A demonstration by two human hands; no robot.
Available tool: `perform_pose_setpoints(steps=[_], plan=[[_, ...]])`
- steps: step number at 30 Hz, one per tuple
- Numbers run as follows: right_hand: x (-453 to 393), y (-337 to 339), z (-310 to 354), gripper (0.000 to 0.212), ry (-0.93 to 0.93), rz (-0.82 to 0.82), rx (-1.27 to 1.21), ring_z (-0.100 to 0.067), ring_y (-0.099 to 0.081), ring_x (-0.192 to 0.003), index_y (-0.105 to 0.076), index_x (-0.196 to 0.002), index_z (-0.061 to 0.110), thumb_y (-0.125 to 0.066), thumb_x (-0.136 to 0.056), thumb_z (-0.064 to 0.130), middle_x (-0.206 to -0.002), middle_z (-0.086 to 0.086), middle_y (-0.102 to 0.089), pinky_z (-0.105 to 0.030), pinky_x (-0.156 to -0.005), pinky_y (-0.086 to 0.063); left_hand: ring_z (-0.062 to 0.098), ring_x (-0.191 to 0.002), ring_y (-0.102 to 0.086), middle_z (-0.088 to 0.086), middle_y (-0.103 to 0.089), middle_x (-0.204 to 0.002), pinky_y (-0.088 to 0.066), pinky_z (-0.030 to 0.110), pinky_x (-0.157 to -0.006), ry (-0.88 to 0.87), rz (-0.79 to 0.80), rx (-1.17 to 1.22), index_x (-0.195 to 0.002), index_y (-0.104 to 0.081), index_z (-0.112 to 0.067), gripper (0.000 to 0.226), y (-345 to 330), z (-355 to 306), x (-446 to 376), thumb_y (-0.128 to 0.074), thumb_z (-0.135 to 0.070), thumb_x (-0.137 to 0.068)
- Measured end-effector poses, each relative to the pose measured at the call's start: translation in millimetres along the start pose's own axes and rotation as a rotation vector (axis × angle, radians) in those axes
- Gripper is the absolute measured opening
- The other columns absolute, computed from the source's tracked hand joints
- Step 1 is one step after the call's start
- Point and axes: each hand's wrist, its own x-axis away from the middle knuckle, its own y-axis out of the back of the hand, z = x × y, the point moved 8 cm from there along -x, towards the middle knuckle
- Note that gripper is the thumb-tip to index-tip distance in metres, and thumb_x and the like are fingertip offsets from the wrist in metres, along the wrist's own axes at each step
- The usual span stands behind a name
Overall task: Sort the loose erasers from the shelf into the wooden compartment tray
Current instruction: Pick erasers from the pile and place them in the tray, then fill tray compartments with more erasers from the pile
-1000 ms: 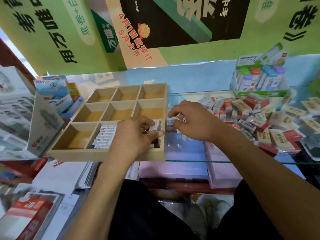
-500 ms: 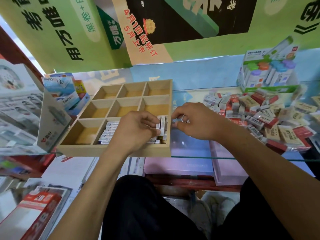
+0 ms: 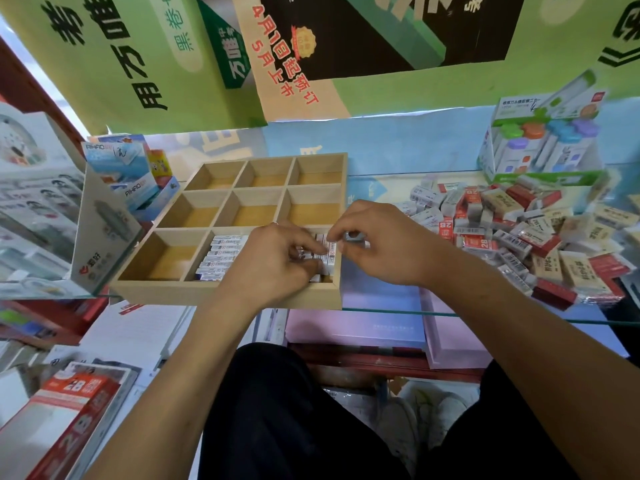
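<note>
Head view: a wooden compartment tray (image 3: 166, 291) of nine cells sat at the front edge of the glass shelf (image 3: 381, 311), toward its left end. Held a tidy row of white erasers (image 3: 221, 256) in the front middle cell; more packed on edge in the front right cell (image 3: 329, 256). Six cells behind and the front left one showed bare wood.

Left hand (image 3: 277, 261) lay over the two front cells, fingers curled down onto the erasers in the front right cell — gripping or only pressing them, could not tell. Right hand (image 3: 381, 244) hovered just beside the tray's right wall, thumb and forefinger pinching a small white eraser (image 3: 353, 236) above the rim.

A loose heap of erasers (image 3: 512, 237) — white, tan and red-sleeved — spread over the shelf's right half. Behind it, at the back right, stood a green display box (image 3: 540, 147); blue cartons (image 3: 135, 171) at the tray's back left corner.
</note>
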Motion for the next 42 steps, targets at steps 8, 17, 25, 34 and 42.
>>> perform_pose_setpoints(steps=[8, 17, 25, 34, 42], plan=[[7, 11, -10, 0.02, -0.043, -0.017, 0.002, -0.009, -0.058, -0.087, -0.073, -0.101, 0.016, -0.06, -0.088, 0.01, -0.097, -0.001, -0.067, -0.015, -0.075, -0.04, 0.0, -0.071, -0.055, -0.013, -0.063, -0.088, -0.041, 0.009, -0.068, 0.021, -0.009, 0.046, -0.086, -0.076, -0.028, 0.016, -1, 3, -1, -0.081, -0.019, -0.073], [21, 10, -7, 0.019, -0.103, 0.03, -0.077, 0.0, -0.058, -0.079, -0.071, -0.106, 0.014, -0.062, -0.09, 0.012, -0.091, 0.009, -0.066, -0.008, -0.073, -0.043, 0.004, -0.087, -0.062, -0.013, -0.068, -0.089, -0.048, 0.025, -0.081, -0.05, -0.403, 0.215, -0.09, -0.074, -0.021, 0.013, 18, 4, 40, -0.064, -0.017, -0.082], [27, 8, 9, 0.017, -0.021, -0.116, -0.089, -0.006, -0.058, -0.087, -0.07, -0.106, 0.017, -0.063, -0.091, 0.017, -0.1, 0.003, -0.061, -0.012, -0.078, -0.043, 0.014, -0.094, -0.059, -0.009, -0.067, -0.094, -0.045, 0.032, -0.089, -0.057, -0.488, 0.096, -0.091, -0.071, -0.019, 0.016, 24, 26, 66, -0.058, -0.02, -0.083], [32, -37, 49, 0.02, 0.172, -0.044, 0.171, -0.02, -0.057, -0.092, -0.07, -0.098, 0.018, -0.064, -0.083, 0.03, -0.096, 0.003, -0.063, -0.04, -0.078, -0.051, 0.018, -0.108, -0.048, 0.002, -0.063, -0.11, -0.031, 0.041, -0.103, 0.19, -0.549, -0.051, -0.102, -0.07, -0.024, 0.025, 49, 82, 84, -0.052, -0.037, -0.09], [33, -32, 42, 0.008, 0.063, -0.008, 0.138, -0.018, -0.049, -0.088, -0.058, -0.082, 0.016, -0.059, -0.077, 0.022, -0.087, 0.003, -0.052, -0.043, -0.072, -0.049, 0.016, -0.092, -0.054, -0.007, -0.062, -0.085, -0.043, 0.041, -0.088, 0.102, -0.502, 0.031, -0.081, -0.072, -0.025, 0.017, 48, 72, 91, -0.059, -0.035, -0.087]])
